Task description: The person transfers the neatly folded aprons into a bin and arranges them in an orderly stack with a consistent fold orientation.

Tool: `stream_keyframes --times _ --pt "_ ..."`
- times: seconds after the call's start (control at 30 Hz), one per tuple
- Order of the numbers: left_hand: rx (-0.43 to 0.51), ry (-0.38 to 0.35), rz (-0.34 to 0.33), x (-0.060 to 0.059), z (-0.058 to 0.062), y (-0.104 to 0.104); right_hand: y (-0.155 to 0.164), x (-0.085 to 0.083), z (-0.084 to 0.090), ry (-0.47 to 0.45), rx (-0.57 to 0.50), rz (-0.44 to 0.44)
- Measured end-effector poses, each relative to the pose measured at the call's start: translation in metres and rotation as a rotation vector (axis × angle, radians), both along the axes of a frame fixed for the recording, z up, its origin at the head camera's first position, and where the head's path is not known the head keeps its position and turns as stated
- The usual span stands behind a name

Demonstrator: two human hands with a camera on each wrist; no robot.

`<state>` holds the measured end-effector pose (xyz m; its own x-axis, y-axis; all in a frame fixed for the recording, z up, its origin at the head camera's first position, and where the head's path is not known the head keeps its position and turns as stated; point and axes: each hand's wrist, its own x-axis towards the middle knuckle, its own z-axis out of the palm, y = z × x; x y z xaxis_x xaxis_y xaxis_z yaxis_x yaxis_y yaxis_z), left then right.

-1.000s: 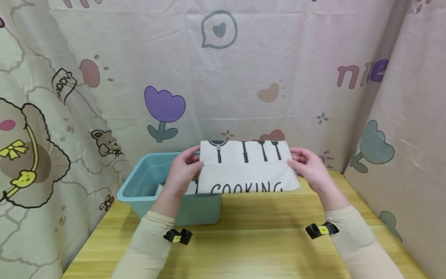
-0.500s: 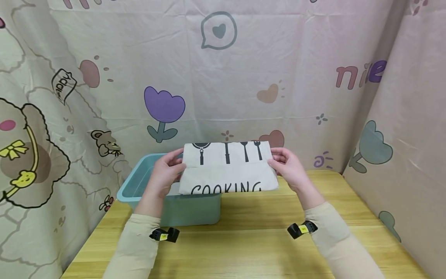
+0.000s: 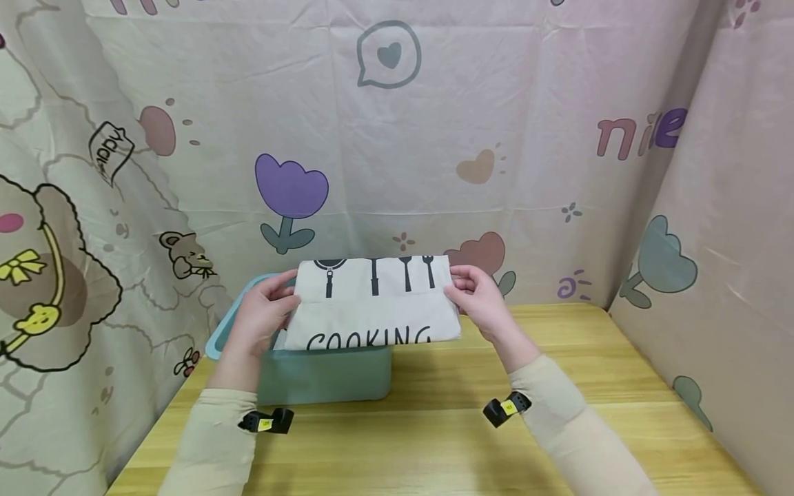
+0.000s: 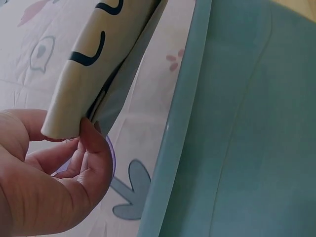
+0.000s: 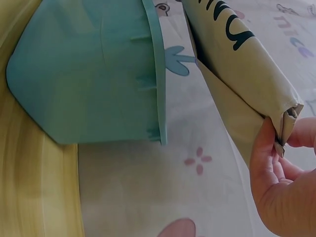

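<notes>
One folded cream cloth (image 3: 375, 303), printed with black kitchen utensils above the word COOKING, hung flat between the hands. Its layered edges showed at both ends. The left hand (image 3: 260, 320) pinched the left end, thumb on top, and the right hand (image 3: 480, 303) pinched the right end likewise. Below them stood a teal plastic bin (image 3: 329, 375) on the wooden surface (image 3: 496, 441).

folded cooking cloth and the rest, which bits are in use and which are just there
In use:
- folded cloth, printed COOKING
- left hand pinching its left end
- right hand pinching its right end
- teal bin under the cloth

Just there:
- wooden table
- cartoon-print backdrop
</notes>
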<state>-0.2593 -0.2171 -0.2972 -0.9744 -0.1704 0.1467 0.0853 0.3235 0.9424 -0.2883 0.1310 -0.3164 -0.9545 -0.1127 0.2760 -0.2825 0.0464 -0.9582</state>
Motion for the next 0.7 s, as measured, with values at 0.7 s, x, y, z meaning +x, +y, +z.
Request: stream_keyframes --times 0.7 --pt "-0.087 -0.001 0.125 -0.010 0.001 -0.041 -0.059 -0.018 -0.003 -0.021 0.013 0.002"
